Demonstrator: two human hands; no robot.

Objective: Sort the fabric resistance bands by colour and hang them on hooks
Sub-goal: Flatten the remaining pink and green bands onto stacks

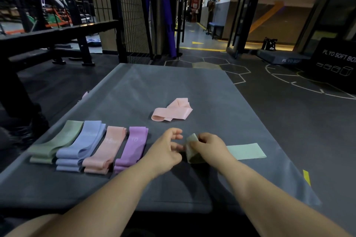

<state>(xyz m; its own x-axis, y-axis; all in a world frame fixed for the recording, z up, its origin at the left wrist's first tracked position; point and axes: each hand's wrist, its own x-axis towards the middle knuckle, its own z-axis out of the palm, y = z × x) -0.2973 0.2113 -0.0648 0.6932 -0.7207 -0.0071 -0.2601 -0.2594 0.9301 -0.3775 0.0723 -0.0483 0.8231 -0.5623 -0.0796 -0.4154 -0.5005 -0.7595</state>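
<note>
Fingers of the right hand curl round a folded olive-green fabric resistance band, clamping its upper fold. The left hand, at 9 o'clock of the band, has its fingers loosely apart; whether they touch it cannot be told. The band is probably light, limp and grippy, so a pinch at one fold end should open the loop for a hook. A flat mint-green fabric band lies at 3 o'clock on the grey padded mat. Green, blue, peach and purple band stacks lie side by side at 9 o'clock. A crumpled peach band lies apart at 12 o'clock. No hooks are visible.
</note>
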